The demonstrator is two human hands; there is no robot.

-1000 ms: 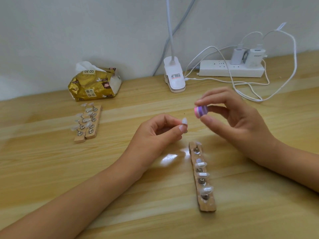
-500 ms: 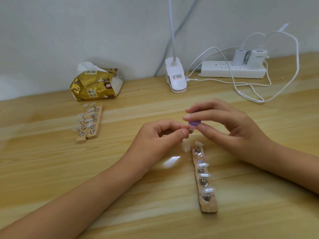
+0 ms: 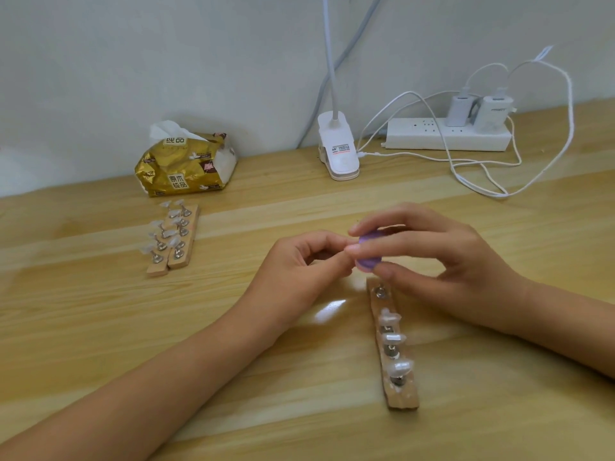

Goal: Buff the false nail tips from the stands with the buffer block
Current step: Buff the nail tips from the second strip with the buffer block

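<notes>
Wood table [image 3: 100,344], white wall [image 3: 166,61], right hand [image 3: 459,261] grip clamping buffer block [image 3: 369,261], left hand [image 3: 299,271] grip pinched, contents hidden

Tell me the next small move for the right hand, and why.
Probably a short stroke of the buffer block across the left hand's pinched fingertips. The right hand holds the purple block right against them, above the near stand, where other clear tips sit on pegs. The false nail tip itself is hidden, so contact is likely, not certain.
</notes>
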